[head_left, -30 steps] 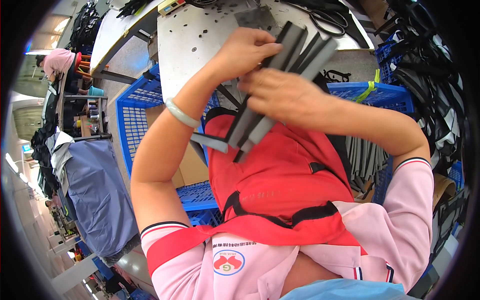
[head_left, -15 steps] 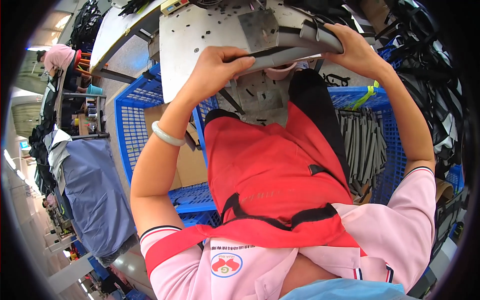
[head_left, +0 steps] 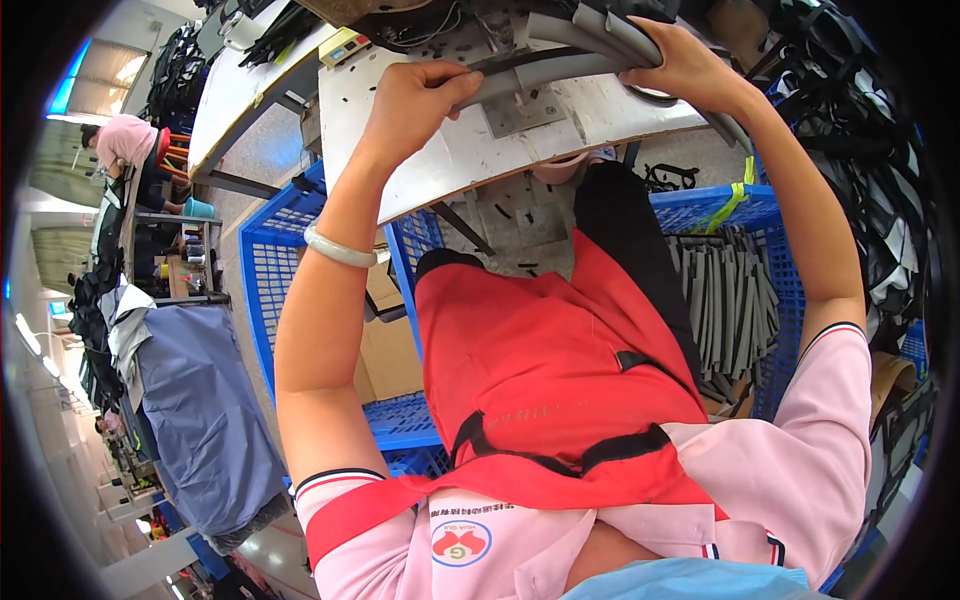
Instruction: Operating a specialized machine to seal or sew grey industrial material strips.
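Observation:
My left hand pinches one end of a long grey foam strip with a black band along it, above the white worktable. At the other end, my right hand is closed round the strip and several more curved grey strips bunched together. How many lie in that grip I cannot tell. Below the strip, a square metal plate is set on the tabletop, with small black scraps scattered around.
Blue plastic crates stand at both sides of my legs; the right crate holds many grey strips, the left crate some cardboard. Black straps hang at right. Another person is bent over at far left.
Both hands have risen toward the far side of the table, carrying the strip with them. The metal plate now shows beneath the strip, and the bunched strips fan out more.

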The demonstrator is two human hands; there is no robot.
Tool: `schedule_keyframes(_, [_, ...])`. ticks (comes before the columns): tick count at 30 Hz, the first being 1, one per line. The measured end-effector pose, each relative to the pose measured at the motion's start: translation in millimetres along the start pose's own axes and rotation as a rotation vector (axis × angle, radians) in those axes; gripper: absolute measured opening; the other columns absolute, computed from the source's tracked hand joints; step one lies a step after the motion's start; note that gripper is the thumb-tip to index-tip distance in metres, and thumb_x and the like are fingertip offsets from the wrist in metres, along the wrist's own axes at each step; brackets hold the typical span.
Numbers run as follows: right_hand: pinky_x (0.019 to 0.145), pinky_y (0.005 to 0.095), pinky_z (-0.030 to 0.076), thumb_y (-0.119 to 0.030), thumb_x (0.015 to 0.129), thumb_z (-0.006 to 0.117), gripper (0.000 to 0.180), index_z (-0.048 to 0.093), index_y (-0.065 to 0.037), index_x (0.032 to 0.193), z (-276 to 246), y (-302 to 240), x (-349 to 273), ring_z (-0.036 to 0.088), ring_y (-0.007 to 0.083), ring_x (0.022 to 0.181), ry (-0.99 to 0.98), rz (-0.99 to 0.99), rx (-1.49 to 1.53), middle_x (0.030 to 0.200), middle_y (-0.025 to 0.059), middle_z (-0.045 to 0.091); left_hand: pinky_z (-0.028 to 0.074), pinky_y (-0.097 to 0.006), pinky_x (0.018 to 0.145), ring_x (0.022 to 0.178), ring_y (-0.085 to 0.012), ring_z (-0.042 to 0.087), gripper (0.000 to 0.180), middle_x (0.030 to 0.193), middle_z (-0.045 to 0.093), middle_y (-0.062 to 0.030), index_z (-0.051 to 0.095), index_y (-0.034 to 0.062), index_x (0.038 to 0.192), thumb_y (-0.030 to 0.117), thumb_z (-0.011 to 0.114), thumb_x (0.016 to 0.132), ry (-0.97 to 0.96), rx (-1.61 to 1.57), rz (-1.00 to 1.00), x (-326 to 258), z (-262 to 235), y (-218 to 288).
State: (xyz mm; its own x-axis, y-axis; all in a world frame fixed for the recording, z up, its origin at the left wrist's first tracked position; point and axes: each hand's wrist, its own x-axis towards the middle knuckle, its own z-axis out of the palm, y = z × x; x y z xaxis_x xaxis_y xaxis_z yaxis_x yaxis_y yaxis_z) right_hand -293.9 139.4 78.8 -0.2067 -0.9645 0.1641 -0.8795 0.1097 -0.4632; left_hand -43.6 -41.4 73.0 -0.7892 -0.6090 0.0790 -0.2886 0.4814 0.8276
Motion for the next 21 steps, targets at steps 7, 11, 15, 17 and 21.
schedule_keyframes(7, [0.083,0.0356,0.047,-0.023,0.074,0.074,0.054,0.055,0.001,0.119,-19,-6,4,0.063,0.0254,0.091,-0.044,0.030,0.073,0.098,0.0202,0.065,0.032,-0.021,0.046,0.050,-0.0048,0.042,0.025,0.062,0.058,-0.0007,0.071,0.0017,0.096,0.025,0.067,0.088,-0.003,-0.044,-0.016,6,1,-2])
schedule_keyframes(11, [0.079,0.0368,0.048,-0.023,0.070,0.076,0.050,0.059,0.002,0.110,-18,-4,19,0.064,0.0272,0.090,0.001,-0.009,0.074,0.095,0.0214,0.066,0.032,-0.021,0.048,0.051,-0.0049,0.043,0.025,0.062,0.058,-0.0009,0.071,0.0021,0.096,0.025,0.065,0.089,-0.004,-0.037,-0.082,19,-1,-6])
schedule_keyframes(15, [0.081,0.0372,0.048,-0.024,0.070,0.076,0.051,0.059,0.003,0.111,-18,-4,24,0.063,0.0271,0.091,-0.017,0.032,0.094,0.096,0.0215,0.066,0.035,-0.022,0.048,0.051,-0.0061,0.044,0.026,0.063,0.060,-0.0026,0.072,0.0004,0.096,0.024,0.068,0.086,-0.014,-0.126,-0.103,28,-4,-13])
schedule_keyframes(17, [0.081,0.0370,0.048,-0.024,0.071,0.076,0.052,0.058,0.003,0.111,-16,-9,12,0.063,0.0266,0.090,0.017,0.028,0.081,0.095,0.0210,0.066,0.035,-0.022,0.049,0.051,-0.0059,0.044,0.026,0.063,0.060,-0.0026,0.072,0.0007,0.096,0.025,0.067,0.087,0.001,-0.124,-0.109,20,-4,-13])
schedule_keyframes(21, [0.081,0.0367,0.048,-0.024,0.071,0.076,0.051,0.058,0.002,0.111,-15,-4,0,0.063,0.0250,0.088,0.040,0.036,0.087,0.094,0.0193,0.066,0.033,-0.020,0.050,0.053,-0.0045,0.044,0.027,0.063,0.057,-0.0005,0.071,0.0017,0.097,0.027,0.065,0.090,-0.023,-0.130,-0.074,8,-3,-8])
